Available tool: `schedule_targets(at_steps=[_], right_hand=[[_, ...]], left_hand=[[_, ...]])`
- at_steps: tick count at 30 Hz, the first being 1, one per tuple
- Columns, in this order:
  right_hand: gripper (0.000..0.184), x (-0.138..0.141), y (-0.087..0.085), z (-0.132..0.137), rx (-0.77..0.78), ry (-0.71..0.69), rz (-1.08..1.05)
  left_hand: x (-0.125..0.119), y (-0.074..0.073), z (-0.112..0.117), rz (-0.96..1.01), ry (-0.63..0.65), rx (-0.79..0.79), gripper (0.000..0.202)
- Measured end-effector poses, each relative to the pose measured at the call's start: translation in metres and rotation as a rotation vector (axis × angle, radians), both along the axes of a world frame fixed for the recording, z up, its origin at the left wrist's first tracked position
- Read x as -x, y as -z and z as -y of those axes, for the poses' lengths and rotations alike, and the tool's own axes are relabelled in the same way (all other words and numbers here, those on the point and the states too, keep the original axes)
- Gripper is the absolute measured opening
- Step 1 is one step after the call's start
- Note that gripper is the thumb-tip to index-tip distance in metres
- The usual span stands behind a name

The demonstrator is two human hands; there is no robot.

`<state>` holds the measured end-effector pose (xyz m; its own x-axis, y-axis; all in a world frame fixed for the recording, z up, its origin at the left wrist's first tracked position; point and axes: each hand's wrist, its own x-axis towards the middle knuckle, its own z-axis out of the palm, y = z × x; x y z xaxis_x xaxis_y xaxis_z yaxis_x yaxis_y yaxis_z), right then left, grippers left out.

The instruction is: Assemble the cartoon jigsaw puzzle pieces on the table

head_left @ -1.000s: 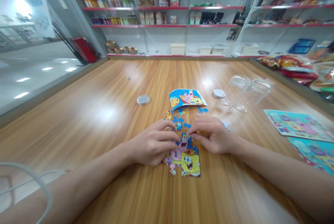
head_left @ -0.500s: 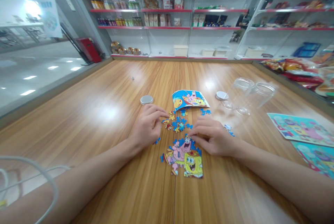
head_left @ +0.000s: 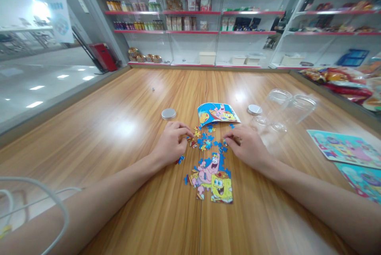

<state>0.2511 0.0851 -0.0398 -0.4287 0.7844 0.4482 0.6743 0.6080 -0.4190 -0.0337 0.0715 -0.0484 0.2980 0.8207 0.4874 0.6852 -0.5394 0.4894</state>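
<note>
A partly joined cartoon jigsaw [head_left: 212, 179] lies on the wooden table [head_left: 119, 136] in front of me. Several loose blue and yellow pieces [head_left: 206, 142] are scattered just beyond it. My left hand [head_left: 172, 142] rests at the left side of the loose pieces, fingers curled, fingertips pinching at a piece near the pile's edge. My right hand [head_left: 247, 146] is at the pile's right side, fingers bent, fingertips on a small piece. A printed picture card [head_left: 218, 112] lies beyond the pieces.
Two round metal lids [head_left: 168, 114] [head_left: 254, 109] sit on the table, and two clear jars [head_left: 282, 108] lie on their sides at the right. Finished puzzle sheets [head_left: 342, 148] lie at the right edge. Snack bags [head_left: 342, 80] and shop shelves [head_left: 190, 13] stand behind. A white cable [head_left: 56, 207] loops at lower left.
Both hands left the joined puzzle and moved up to the loose pieces; the left went first, then the right moved away from the puzzle's top edge.
</note>
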Motion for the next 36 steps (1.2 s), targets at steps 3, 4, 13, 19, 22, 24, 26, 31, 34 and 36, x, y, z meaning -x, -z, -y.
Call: schedule_targets(at_steps=[3, 4, 13, 19, 22, 24, 26, 31, 34, 36], right_hand=[[0.011, 0.0, 0.0, 0.0, -0.019, 0.0, 0.006], [0.011, 0.001, 0.0, 0.001, -0.028, -0.001, 0.005], [0.023, 0.007, -0.013, 0.017, -0.11, -0.284, 0.089], [0.03, 0.009, -0.013, 0.022, -0.049, -0.434, 0.242], [0.027, 0.008, -0.012, 0.021, -0.036, -0.424, 0.23], [0.026, 0.007, -0.012, 0.02, -0.047, -0.428, 0.216], [0.026, 0.007, -0.012, 0.019, -0.064, -0.436, 0.205], [0.016, 0.008, -0.015, 0.021, -0.091, -0.424, 0.156], [0.011, 0.009, -0.014, 0.021, -0.102, -0.401, 0.141], [0.012, 0.008, -0.013, 0.02, -0.117, -0.37, 0.113]], left_hand=[[-0.002, -0.005, 0.003, -0.027, 0.02, -0.007, 0.022], [-0.003, -0.007, 0.005, -0.035, 0.036, -0.011, 0.021], [-0.009, -0.011, 0.014, -0.162, 0.229, -0.072, 0.019], [-0.007, -0.007, 0.011, -0.165, 0.231, -0.05, 0.018], [-0.008, -0.007, 0.011, -0.168, 0.21, -0.047, 0.016], [-0.008, -0.007, 0.011, -0.171, 0.201, -0.051, 0.016], [-0.008, -0.007, 0.011, -0.18, 0.208, -0.068, 0.02], [-0.008, -0.007, 0.012, -0.255, 0.36, -0.134, 0.036], [-0.009, -0.007, 0.012, -0.247, 0.381, -0.122, 0.035], [-0.009, -0.007, 0.012, -0.229, 0.36, -0.106, 0.032]])
